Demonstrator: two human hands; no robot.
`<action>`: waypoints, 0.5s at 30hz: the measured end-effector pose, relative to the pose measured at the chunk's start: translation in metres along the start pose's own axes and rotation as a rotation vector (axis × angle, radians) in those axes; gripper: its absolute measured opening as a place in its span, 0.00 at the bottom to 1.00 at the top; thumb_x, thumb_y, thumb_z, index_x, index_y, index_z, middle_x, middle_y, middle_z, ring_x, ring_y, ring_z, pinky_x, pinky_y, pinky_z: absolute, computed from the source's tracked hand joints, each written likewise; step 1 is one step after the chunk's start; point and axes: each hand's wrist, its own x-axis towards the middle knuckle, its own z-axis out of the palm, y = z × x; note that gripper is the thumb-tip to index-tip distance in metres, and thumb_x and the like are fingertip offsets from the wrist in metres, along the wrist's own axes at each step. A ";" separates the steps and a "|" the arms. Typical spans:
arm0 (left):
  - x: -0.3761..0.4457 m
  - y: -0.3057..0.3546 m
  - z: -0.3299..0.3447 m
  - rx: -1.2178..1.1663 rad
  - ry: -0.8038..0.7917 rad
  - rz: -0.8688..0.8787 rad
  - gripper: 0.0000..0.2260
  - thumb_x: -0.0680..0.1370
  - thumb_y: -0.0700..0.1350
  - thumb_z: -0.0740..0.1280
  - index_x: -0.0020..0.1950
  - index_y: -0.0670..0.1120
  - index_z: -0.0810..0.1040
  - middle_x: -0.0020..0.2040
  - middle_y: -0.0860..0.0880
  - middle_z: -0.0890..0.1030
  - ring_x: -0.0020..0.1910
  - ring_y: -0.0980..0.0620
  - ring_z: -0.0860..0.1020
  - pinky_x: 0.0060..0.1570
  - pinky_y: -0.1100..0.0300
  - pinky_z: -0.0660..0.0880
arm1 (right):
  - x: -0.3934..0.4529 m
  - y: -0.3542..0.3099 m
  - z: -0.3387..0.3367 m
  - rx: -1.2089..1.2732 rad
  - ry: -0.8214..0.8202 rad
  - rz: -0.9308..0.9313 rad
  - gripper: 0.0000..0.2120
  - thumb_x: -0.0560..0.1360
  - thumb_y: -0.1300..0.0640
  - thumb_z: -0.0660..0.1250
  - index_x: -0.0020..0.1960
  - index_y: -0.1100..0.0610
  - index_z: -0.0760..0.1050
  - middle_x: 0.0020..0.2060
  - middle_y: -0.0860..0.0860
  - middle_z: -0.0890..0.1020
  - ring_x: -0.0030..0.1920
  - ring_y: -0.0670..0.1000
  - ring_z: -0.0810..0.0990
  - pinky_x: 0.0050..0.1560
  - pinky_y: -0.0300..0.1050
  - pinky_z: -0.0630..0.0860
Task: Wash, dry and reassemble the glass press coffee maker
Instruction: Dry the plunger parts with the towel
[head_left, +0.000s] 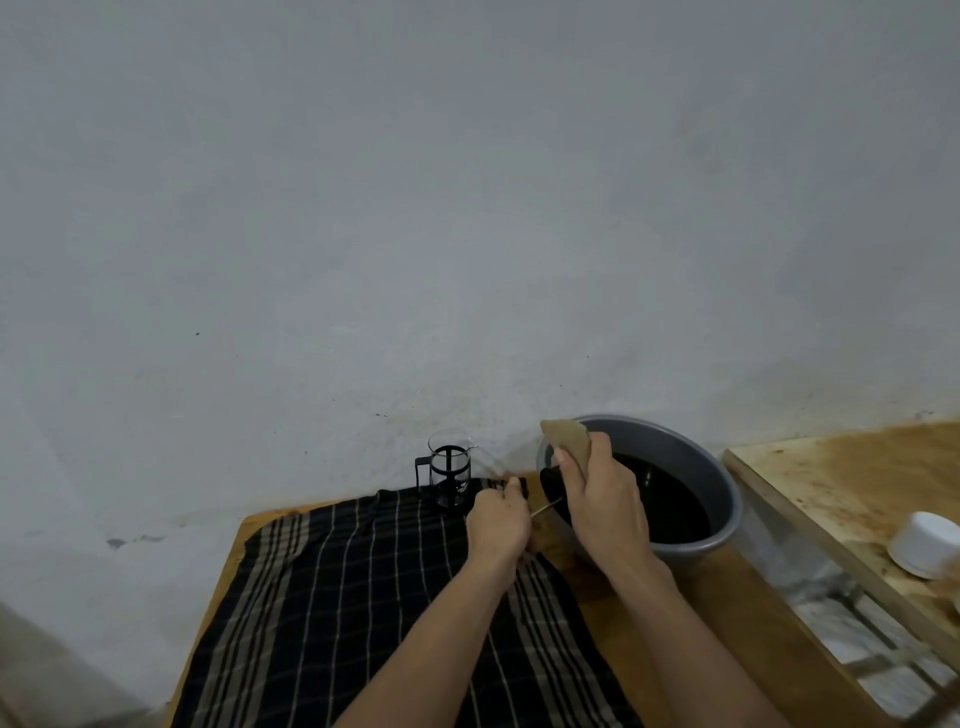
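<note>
Looks like a makeshift home washing-up corner: bare grey wall (467, 208) filling the upper frame, wooden table (737, 597) at the bottom with a checked cloth (337, 597), and a grey plastic basin (727, 499) at right.

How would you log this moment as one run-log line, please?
left hand: holds plunger rod | right hand: grips brown cloth at plunger | glass carafe: upright on checked cloth | basin: dark water

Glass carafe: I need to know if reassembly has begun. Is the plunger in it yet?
No: the glass carafe stands open-topped on the checked cloth, while the left hand holds the plunger rod.
</note>
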 end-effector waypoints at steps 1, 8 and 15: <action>-0.002 0.002 -0.001 0.017 -0.068 -0.050 0.20 0.83 0.51 0.54 0.43 0.39 0.77 0.35 0.40 0.81 0.24 0.51 0.72 0.25 0.62 0.68 | 0.000 0.001 0.000 -0.023 -0.006 0.011 0.10 0.81 0.49 0.58 0.55 0.56 0.68 0.39 0.48 0.77 0.36 0.47 0.76 0.32 0.38 0.68; -0.003 0.011 -0.011 -0.007 -0.175 -0.157 0.18 0.83 0.50 0.54 0.38 0.43 0.72 0.26 0.48 0.69 0.18 0.54 0.63 0.19 0.67 0.58 | -0.004 0.004 -0.009 0.199 0.064 0.098 0.05 0.81 0.52 0.60 0.51 0.53 0.70 0.40 0.47 0.78 0.41 0.46 0.78 0.35 0.34 0.68; 0.008 0.011 -0.024 -0.034 -0.107 -0.163 0.16 0.82 0.49 0.54 0.38 0.42 0.71 0.27 0.47 0.69 0.20 0.54 0.63 0.20 0.66 0.57 | 0.014 -0.014 -0.060 1.049 0.332 0.475 0.04 0.80 0.49 0.61 0.54 0.44 0.74 0.49 0.47 0.80 0.49 0.49 0.79 0.51 0.52 0.76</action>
